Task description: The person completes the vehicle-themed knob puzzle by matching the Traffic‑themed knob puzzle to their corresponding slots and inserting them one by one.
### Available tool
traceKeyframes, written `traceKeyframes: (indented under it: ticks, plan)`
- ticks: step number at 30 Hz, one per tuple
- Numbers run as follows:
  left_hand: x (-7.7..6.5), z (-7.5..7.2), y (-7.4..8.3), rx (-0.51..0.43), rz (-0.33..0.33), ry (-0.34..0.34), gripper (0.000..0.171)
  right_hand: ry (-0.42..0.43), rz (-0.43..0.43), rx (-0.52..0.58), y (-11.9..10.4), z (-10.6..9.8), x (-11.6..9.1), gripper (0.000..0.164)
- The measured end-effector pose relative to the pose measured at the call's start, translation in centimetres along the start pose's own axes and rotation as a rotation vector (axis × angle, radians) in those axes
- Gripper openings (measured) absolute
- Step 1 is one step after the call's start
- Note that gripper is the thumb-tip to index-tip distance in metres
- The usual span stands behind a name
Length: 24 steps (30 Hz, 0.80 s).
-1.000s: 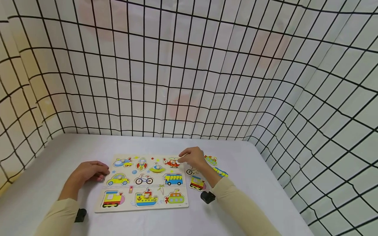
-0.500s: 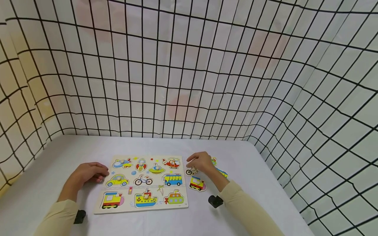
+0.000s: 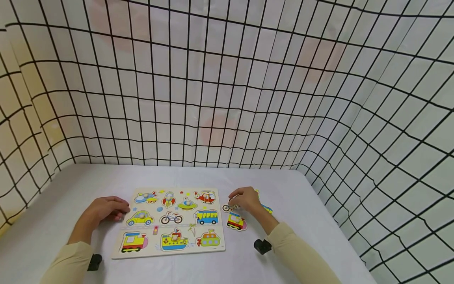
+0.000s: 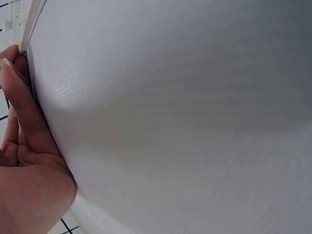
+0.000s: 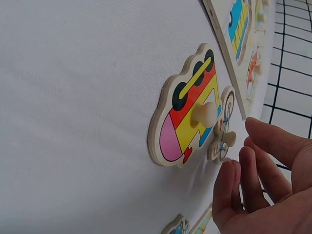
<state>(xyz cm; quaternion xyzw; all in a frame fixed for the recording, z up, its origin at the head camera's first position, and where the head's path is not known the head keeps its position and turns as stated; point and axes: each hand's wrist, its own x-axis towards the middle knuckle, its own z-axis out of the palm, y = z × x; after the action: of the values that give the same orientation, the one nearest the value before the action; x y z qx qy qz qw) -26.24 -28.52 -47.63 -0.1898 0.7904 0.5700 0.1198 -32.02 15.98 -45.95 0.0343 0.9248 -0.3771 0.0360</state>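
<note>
Away from the helicopter piece (image 3: 205,197), where it reached a second ago, the right hand (image 3: 245,197) has drawn back over the bicycle piece (image 3: 225,208), which lies loose on the white table (image 3: 184,270) just right of the puzzle board (image 3: 189,219). On the head view's other side, the left hand (image 3: 106,208) stays by the board's left edge, fingers relaxed, grasping nothing.

Seen from the left wrist, its fingertips reach that edge (whether they press it, I cannot tell).

Over at the right wrist, thumb and fingers stand parted near the bicycle piece's knob (image 5: 231,139), released, beyond the loose train piece (image 5: 184,127). So the helicopter piece seems settled, and attention appears to pass to the bicycle.
</note>
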Motion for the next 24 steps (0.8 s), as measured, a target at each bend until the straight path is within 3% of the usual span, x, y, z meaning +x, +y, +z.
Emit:
traceKeyframes:
  ticks: [24]
  plan:
    - [0.1, 0.1, -0.1, 0.004, 0.013, -0.002, 0.032, -0.041, -0.018, 0.036, 1.4, 0.5, 0.0, 0.014]
